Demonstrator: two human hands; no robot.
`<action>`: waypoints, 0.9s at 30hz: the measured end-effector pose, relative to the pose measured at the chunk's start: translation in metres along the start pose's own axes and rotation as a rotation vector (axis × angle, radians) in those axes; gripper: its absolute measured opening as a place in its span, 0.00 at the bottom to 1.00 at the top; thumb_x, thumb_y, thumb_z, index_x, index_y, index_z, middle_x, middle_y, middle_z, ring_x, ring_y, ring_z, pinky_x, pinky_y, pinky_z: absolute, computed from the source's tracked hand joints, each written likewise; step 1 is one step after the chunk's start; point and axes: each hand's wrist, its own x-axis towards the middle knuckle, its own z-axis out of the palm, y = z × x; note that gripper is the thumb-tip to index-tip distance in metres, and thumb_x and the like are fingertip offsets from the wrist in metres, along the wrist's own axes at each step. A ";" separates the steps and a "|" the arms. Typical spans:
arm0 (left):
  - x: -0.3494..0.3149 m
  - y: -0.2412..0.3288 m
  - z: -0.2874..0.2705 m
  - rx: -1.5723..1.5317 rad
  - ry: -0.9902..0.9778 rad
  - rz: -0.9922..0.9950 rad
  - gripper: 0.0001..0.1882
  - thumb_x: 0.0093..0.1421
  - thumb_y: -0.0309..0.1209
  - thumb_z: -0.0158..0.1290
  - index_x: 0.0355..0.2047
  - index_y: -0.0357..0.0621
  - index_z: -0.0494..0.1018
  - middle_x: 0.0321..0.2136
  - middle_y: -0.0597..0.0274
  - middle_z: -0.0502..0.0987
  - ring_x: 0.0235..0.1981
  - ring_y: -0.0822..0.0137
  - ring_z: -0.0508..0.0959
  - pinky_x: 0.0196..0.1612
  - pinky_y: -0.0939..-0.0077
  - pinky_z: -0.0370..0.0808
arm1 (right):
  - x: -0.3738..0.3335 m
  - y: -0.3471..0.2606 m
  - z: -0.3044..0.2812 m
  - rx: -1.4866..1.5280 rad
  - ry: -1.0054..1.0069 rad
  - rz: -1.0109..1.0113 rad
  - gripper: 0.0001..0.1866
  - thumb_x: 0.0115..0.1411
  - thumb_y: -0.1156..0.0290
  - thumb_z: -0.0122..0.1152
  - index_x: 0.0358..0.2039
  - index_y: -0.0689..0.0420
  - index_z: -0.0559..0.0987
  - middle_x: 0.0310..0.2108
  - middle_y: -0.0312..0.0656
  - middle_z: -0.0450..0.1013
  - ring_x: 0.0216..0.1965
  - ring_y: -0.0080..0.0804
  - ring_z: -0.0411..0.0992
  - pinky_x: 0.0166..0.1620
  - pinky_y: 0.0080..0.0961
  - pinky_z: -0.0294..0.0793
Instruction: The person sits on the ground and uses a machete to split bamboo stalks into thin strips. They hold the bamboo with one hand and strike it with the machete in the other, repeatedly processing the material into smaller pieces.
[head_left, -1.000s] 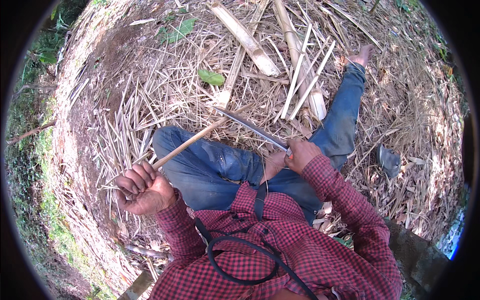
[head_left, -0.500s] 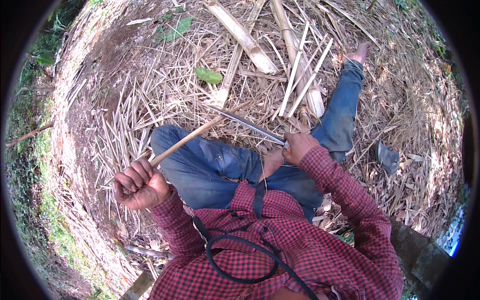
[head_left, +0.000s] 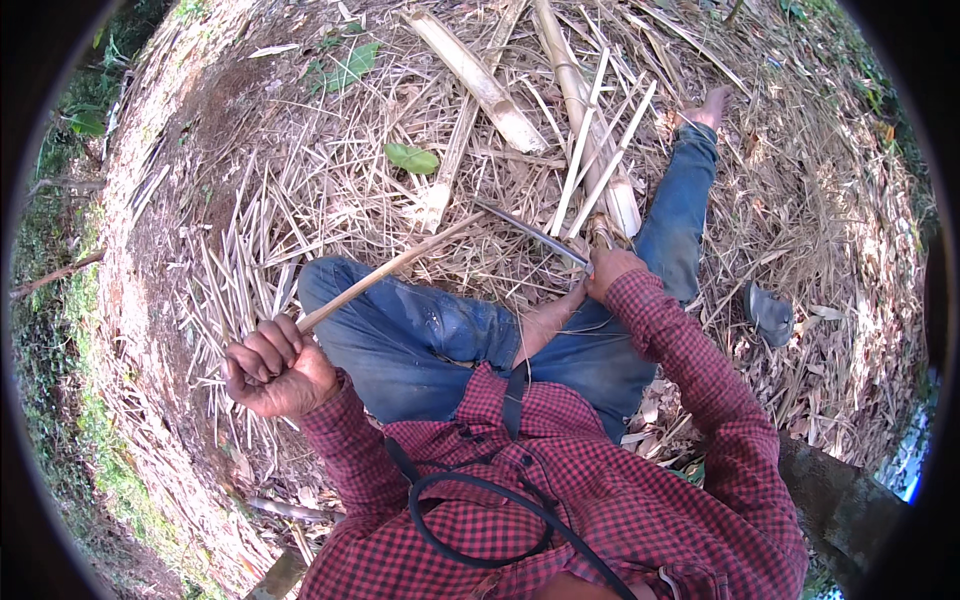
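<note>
My left hand (head_left: 282, 370) is closed around the near end of a slim pale bamboo strip (head_left: 390, 267). The strip slants up and away to the right, over my bent left knee. In my right hand (head_left: 612, 272) is a knife, its handle mostly hidden by my fingers. The narrow grey blade (head_left: 538, 235) points up and to the left. Its tip appears beside the strip's far end; whether they touch I cannot tell. Below my right hand a bare foot (head_left: 548, 325) rests between my legs.
Split bamboo lengths (head_left: 480, 80) and pale strips (head_left: 618, 155) lie ahead on the littered ground. Several thin strips (head_left: 240, 265) are heaped beside my left knee. A dark shoe-like object (head_left: 770, 315) sits to the right. A black cord (head_left: 420, 505) loops over my shirt.
My right hand has shifted slightly right and away, taking the knife along. The blade, which crossed the strip before, now has only its tip at the far end. My left hand has barely moved.
</note>
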 end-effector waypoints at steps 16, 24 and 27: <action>0.017 0.012 -0.012 0.181 0.371 0.220 0.17 0.65 0.44 0.38 0.26 0.47 0.65 0.16 0.68 0.60 0.15 0.74 0.59 0.18 0.81 0.58 | 0.019 0.026 -0.014 0.332 -0.282 0.030 0.27 0.47 0.55 0.60 0.38 0.68 0.72 0.29 0.53 0.75 0.26 0.38 0.76 0.33 0.31 0.76; 0.020 -0.005 0.013 0.186 0.074 0.173 0.19 0.63 0.45 0.42 0.20 0.48 0.61 0.12 0.70 0.57 0.10 0.78 0.54 0.09 0.86 0.52 | -0.037 -0.010 -0.002 0.190 0.073 -0.243 0.19 0.48 0.57 0.55 0.31 0.62 0.74 0.25 0.52 0.73 0.30 0.51 0.73 0.39 0.42 0.72; 0.017 -0.011 0.031 0.097 -0.107 0.083 0.20 0.65 0.46 0.37 0.19 0.50 0.55 0.11 0.70 0.53 0.09 0.78 0.51 0.10 0.84 0.50 | -0.085 -0.041 -0.013 0.289 0.045 -0.352 0.17 0.49 0.59 0.55 0.33 0.60 0.73 0.24 0.53 0.73 0.30 0.52 0.73 0.37 0.43 0.72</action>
